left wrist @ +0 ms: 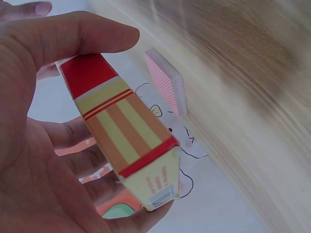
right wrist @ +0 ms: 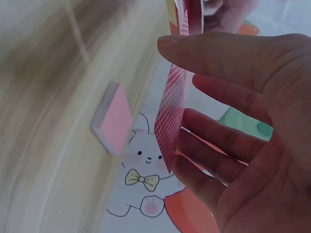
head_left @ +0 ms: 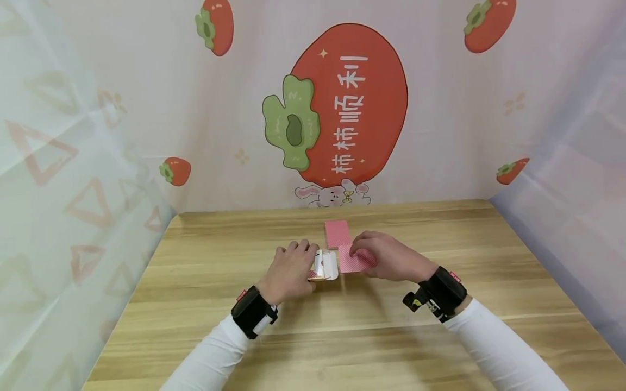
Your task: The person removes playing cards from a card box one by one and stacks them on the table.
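My left hand (head_left: pixel 289 271) grips a small card box (left wrist: pixel 121 116), red, cream and orange striped, thumb on one side and fingers on the other. The box's flap end (head_left: pixel 330 265) faces right and stands open, with a white card face showing near it. My right hand (head_left: pixel 391 256) pinches a red-patterned playing card (right wrist: pixel 171 111) between thumb and fingers, just right of the box opening. Whether it is one card or a few I cannot tell. Behind both hands, a stack of pink-backed playing cards (head_left: pixel 337 232) lies on the table.
The wooden table (head_left: pixel 220 336) runs back to a pale cloth backdrop (head_left: pixel 440 136) printed with persimmons and a rabbit. Cloth also hangs at the left and right sides. Each wrist wears a black strapped camera, such as the right wrist camera (head_left: pixel 445 290).
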### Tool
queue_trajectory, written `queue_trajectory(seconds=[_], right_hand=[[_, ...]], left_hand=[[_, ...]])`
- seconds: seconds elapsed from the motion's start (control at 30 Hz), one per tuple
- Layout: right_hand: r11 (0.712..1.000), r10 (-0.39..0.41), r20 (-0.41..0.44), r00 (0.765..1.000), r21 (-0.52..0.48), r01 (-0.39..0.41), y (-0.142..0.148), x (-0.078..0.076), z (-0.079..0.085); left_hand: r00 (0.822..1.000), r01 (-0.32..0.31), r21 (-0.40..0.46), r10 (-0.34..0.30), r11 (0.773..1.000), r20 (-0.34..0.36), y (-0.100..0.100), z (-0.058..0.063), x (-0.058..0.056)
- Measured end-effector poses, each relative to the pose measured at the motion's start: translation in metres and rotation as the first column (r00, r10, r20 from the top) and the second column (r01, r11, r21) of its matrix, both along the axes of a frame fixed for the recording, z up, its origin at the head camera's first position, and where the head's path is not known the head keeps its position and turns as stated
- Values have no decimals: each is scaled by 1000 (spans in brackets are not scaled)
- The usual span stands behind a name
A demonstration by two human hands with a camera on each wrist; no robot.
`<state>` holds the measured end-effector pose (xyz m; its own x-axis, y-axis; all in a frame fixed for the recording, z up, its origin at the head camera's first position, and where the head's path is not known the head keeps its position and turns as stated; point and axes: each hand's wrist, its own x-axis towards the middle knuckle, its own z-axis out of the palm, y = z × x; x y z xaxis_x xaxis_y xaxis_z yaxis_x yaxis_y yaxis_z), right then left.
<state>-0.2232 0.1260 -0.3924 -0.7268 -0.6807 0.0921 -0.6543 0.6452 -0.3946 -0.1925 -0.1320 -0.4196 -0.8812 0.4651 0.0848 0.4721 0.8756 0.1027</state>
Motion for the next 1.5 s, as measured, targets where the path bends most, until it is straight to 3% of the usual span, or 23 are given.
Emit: queue_trajectory(seconds=[0.17,0.27,0.4,0.57,0.97,1.5], right_hand=[[998,-56,-58,997,-34,54,4,-9,0],[990,-136,-79,987,-57,132,0,-15,-4],[967,-242,-56,969,-90,237,-8,-23,-9],[952,-302,-62,951,-81,297,-19,-36,-16],[890,-454,-15,891,-38,454,-40,-54,-35],[802,-596,15,803,-22,596,-58,-68,-58]], left_hand=[[1000,-8,-2,8,1000,11,-2,-2,0],[1000,-11,-3,11,1000,16,-3,-3,0],[1000,-11,0,11,1000,21,-3,-4,0],[1000,-6,6,6,1000,14,-3,-5,-1],[999,-10,24,9,1000,41,-4,-5,-2],[999,-17,11,16,1000,43,-5,-4,0]])
